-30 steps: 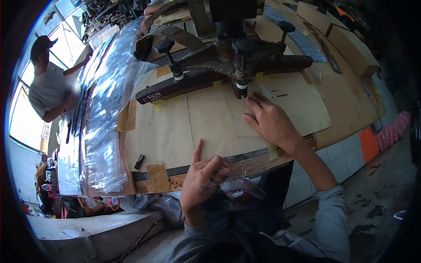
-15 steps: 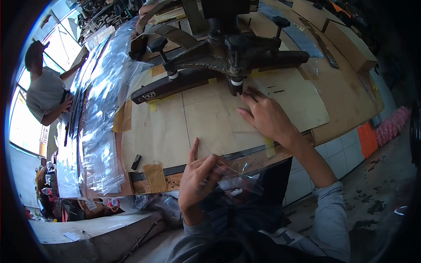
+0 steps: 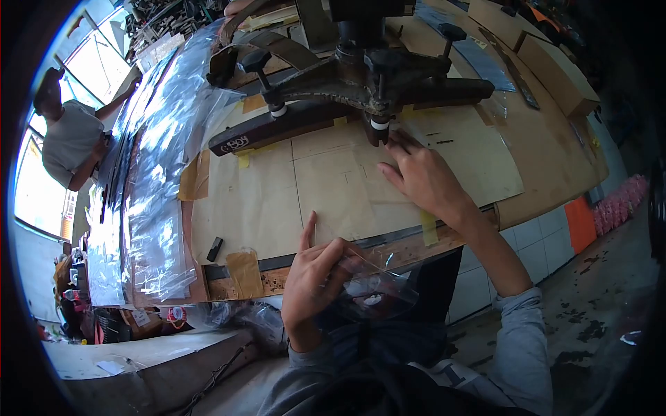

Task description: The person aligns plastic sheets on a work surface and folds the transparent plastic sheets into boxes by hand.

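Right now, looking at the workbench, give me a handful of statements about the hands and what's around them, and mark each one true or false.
1. The right hand lies flat on the tan paper sheet beside the machine's dark bar. True.
2. The left hand holds a pair of scissors. False: it grips a clear plastic bag at the bench edge.
3. A stack of clear plastic bags lies along the left of the bench. True.
4. Another person sits at the right end of the bench. False: that person stands at far left, by the window.
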A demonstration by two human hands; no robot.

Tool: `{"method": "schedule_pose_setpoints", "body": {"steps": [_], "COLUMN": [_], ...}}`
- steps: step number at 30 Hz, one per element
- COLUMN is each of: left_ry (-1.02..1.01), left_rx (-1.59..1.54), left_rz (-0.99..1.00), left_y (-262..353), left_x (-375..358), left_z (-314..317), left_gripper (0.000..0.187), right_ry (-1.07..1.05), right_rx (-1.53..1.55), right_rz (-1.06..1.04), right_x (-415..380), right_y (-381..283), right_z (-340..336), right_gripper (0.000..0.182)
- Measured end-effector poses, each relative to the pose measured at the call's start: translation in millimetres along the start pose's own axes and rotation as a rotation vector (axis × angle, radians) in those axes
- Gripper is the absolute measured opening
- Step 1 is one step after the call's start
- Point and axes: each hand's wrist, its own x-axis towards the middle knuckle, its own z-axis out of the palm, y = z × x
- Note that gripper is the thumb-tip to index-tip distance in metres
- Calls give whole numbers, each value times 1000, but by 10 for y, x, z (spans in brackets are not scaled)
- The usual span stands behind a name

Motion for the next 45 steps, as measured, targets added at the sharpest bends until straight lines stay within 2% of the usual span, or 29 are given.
{"method": "schedule_pose_setpoints", "body": {"steps": [6, 9, 12, 27, 30, 33, 36, 39, 42, 45], "left_ry": [-3, 4, 13, 8, 11, 22, 21, 16, 21, 28], "left_rx": [12, 9, 6, 11, 1, -3, 2, 3, 6, 18], "left_rz": [-1, 10, 21, 11, 17, 22, 27, 28, 31, 41], "left_y": [0, -10, -15, 6, 1, 1, 2, 8, 11, 4], "left_x": [0, 3, 2, 6, 15, 18, 16, 17, 17, 16], "left_z": [-2, 4, 5, 0, -3, -2, -5, -14, -13, -6], "left_gripper": [7, 7, 7, 7, 7, 7, 7, 8, 9, 10], "right_ry": [39, -61, -5, 37, 5, 55, 79, 28, -28, 11], "right_rx": [-60, 6, -60, -51, -50, -133, -8, 128, 174, 160], "right_rz": [-23, 33, -25, -20, 34, -42, -72, 1, 32, 16], "right_x": [-11, 8, -18, 2, -2, 18, 43, 35, 30, 31], "right_y": [0, -54, -20, -76, -88, -28, -13, -28, -25, -18], "right_z": [40, -18, 58, -9, -55, -55, -31, 26, 12, 55], "right_gripper": [39, 37, 38, 32, 32, 30, 32, 38, 42, 41]}}
